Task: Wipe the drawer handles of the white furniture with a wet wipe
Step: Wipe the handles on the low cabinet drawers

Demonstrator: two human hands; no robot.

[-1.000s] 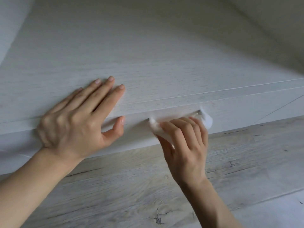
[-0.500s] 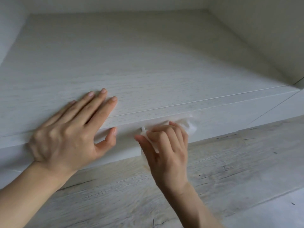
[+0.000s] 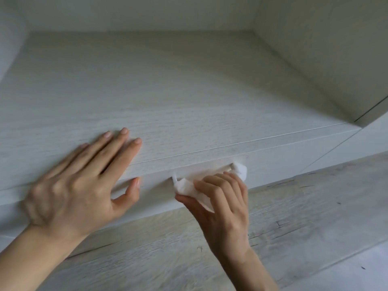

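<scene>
The wet wipe (image 3: 189,189) is gripped by the right hand (image 3: 222,206), with the fingers curled over it and the thumb tucked beneath, so that the wipe is folded around the drawer handle (image 3: 225,169). A white bunch of wipe is seen at the handle's right end, and a short bare stretch of bar is left showing just beside it. The handle is set on the top drawer front (image 3: 273,160) of the white furniture (image 3: 168,91). The left hand (image 3: 79,185) is laid flat on the furniture's top, fingers straight and nothing held, the thumb hooked down over the front edge. Pale wood-grain flooring (image 3: 294,217) is seen below.
</scene>
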